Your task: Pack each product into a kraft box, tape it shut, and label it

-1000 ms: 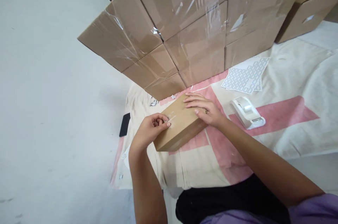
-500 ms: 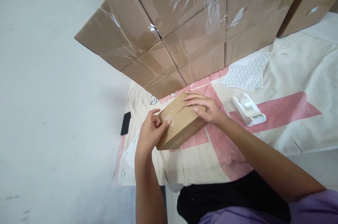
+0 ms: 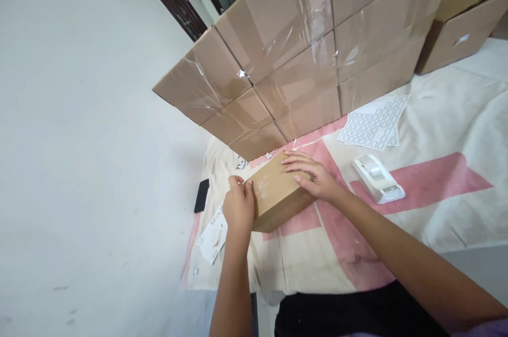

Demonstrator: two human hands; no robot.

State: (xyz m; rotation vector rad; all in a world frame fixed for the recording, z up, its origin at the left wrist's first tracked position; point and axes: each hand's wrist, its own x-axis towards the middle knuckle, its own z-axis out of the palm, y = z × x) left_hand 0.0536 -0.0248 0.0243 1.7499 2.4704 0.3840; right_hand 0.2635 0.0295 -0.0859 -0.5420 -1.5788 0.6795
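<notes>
A small closed cardboard box point(image 3: 273, 189) lies on the cloth in front of me, with a strip of clear tape point(image 3: 262, 187) across the left part of its top seam. At the box's left end is my left hand point(image 3: 239, 202), its fingers curled against that end and the thumb at the top edge. My right hand point(image 3: 311, 174) lies over the right part of the top, fingers stretched out across the seam. To the right of it stands a white tape dispenser point(image 3: 377, 178) with a roll of clear tape.
Behind the box rises a wall of stacked, taped cardboard boxes point(image 3: 293, 83). Sheets of labels point(image 3: 373, 121) lie at its foot, and another label sheet point(image 3: 212, 239) lies left. A black phone-like object point(image 3: 201, 196) sits at the cloth's left edge. An open carton point(image 3: 462, 30) stands far right.
My left thumb has moved from the taped top to the left edge of the box. My right hand stays on top. The view has shifted, so the scene sits lower and slightly right.
</notes>
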